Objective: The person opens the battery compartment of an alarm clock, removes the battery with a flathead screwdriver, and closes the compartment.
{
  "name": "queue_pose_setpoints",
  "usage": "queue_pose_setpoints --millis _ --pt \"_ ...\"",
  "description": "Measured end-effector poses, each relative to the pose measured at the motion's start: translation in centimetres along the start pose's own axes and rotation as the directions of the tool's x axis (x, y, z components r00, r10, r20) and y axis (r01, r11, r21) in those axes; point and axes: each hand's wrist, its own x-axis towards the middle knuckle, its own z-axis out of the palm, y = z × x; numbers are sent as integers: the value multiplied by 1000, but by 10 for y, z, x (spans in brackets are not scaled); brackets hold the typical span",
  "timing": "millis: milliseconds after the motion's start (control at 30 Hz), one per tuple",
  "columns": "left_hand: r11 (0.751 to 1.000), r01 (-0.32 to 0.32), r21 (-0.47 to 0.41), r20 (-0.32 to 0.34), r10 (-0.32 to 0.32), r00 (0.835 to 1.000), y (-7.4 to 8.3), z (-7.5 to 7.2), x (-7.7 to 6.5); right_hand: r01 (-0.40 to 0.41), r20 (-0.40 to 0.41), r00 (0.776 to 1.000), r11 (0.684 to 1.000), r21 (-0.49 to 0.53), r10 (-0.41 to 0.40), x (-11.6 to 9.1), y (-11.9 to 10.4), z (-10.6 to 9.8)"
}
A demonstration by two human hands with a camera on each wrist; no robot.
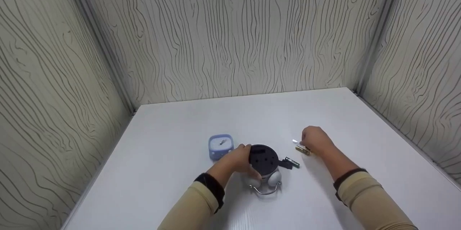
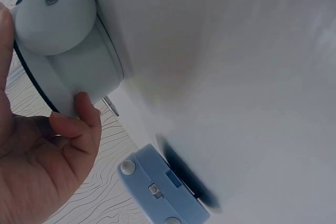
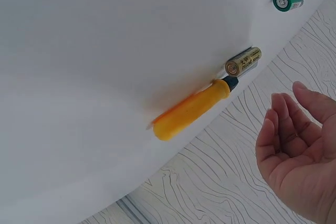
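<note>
A twin-bell alarm clock (image 1: 264,161) lies with its black back upward and its bells and handle toward me. My left hand (image 1: 239,159) grips its side; in the left wrist view, the fingertips curl against the pale casing (image 2: 79,69). My right hand (image 1: 317,141) hovers beside a gold battery (image 1: 302,150) and a yellow-handled screwdriver (image 3: 191,109). Its fingers are loosely bent, with nothing between them in the right wrist view. The screwdriver lies on the table, its handle mostly hidden by the right hand in the head view.
Left of the alarm clock stands a small blue square clock (image 1: 220,147). A green battery (image 1: 292,162) and a small black piece (image 1: 285,164) lie close to the alarm clock's right side. The white table (image 1: 173,132) meets wood-patterned panels (image 1: 230,42) at the back.
</note>
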Motion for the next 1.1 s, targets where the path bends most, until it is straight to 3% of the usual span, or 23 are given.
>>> queue_pose_setpoints --millis 300,767,1100 --pt "1000 -14 20 4 14 1000 0 -1 -2 -3 61 998 1000 -11 4 0 -20 7" --pt "1000 11 5 7 -11 1000 1 -2 -1 240 124 966 966 -96 -228 -3 -42 33" --pt "1000 5 4 13 -5 1000 0 -2 -1 276 124 958 947 -162 -258 0 -41 47"
